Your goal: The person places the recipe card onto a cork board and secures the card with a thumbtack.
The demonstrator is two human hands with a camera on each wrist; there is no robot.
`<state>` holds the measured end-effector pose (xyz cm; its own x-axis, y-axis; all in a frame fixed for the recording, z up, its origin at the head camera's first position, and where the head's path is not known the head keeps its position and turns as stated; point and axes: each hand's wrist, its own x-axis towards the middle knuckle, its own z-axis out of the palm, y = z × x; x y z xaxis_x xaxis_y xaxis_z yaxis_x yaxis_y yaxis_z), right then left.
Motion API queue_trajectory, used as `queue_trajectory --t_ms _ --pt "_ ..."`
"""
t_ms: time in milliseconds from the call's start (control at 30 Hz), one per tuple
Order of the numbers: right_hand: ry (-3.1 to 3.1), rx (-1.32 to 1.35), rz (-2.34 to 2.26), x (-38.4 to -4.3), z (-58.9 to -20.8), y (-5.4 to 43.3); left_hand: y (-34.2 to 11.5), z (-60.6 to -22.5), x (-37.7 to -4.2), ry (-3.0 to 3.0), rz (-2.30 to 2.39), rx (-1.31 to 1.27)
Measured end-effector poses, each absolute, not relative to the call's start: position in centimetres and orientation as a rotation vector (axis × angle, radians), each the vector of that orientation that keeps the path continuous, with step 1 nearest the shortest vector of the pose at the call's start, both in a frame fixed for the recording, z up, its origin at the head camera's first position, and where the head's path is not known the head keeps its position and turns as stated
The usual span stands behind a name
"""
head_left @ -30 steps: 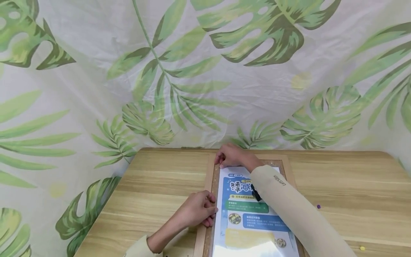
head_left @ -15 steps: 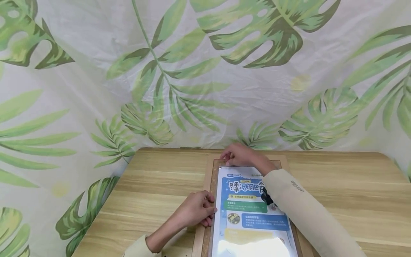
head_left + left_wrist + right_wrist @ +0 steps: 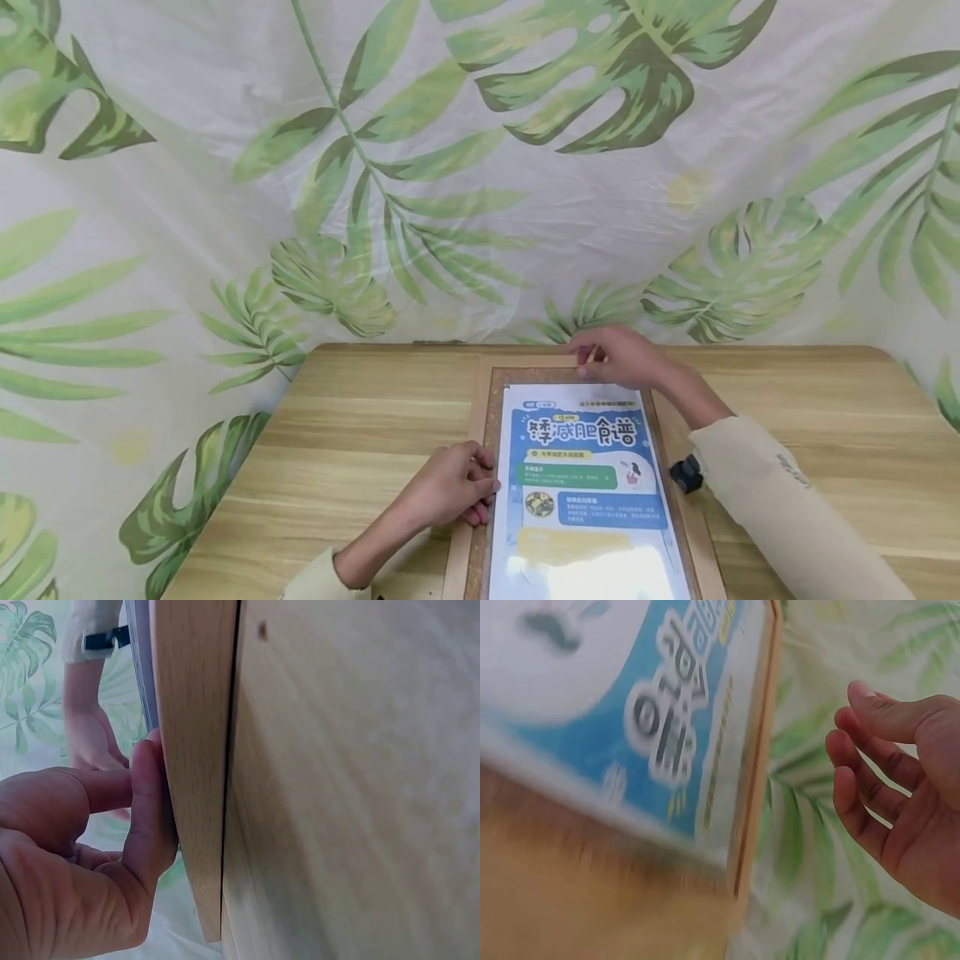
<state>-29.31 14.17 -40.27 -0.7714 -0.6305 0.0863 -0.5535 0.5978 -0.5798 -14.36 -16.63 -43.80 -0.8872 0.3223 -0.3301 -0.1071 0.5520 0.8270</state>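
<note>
Count on inspection: one left hand; one right hand; two pale sleeves; one black wrist device; one wood-framed cork board; one printed poster, one round picture discernible thereon; one wood-grain tabletop; one leaf-print cloth backdrop.

Glossy poster, wooden frame; wood-grain table

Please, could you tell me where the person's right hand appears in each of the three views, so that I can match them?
Head: right hand, slightly right of and below centre, at the far edge of the wooden frame.
Left wrist: right hand, left side, left of the wooden frame.
Right wrist: right hand, right side, right of the wooden frame.
Shared landmark: the wooden frame.
</note>
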Motion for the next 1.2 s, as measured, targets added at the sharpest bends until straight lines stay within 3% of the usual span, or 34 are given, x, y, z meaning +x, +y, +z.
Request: queue_trajectory --t_ms 633,1200 --pt "2.898 -0.715 -0.938 -22.8 -40.0 26.9 -16.6 -43.9 -14.3 2.304 1.345 0.15" --pt "2.96 -0.6 -0.98 -18.8 -42.0 32.2 -16.9 -43.9 -14.4 2.284 1.358 0.171"
